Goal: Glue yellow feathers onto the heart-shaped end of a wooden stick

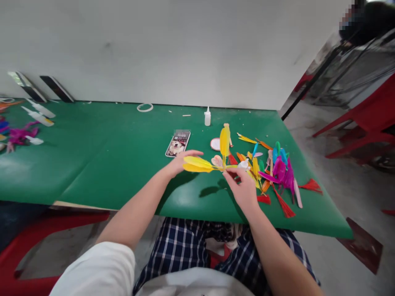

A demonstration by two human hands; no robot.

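Note:
My right hand (pixel 243 189) pinches the joined base of a piece made of yellow feathers (pixel 225 144). One feather stands upright and another points left, above the table. My left hand (pixel 179 163) is behind the left-pointing feather, its fingers stretched out and partly covered by it; contact cannot be made out. A pale pink, rounded piece (pixel 217 160) shows beside the feathers' base. Just beyond my right fingers is a small white nozzle-like item (pixel 243 164); whether the hand touches it is unclear. A round white disc with a red rim (pixel 215 144) lies behind the feathers.
A heap of coloured feathers (pixel 279 168) and red tassels (pixel 285 205) covers the right of the green table (pixel 123 164). A phone (pixel 178 143), a white squeeze bottle (pixel 207 118) and a white ring (pixel 145 107) lie farther back. More bottles (pixel 38 115) are left. A red chair (pixel 367 111) stands right.

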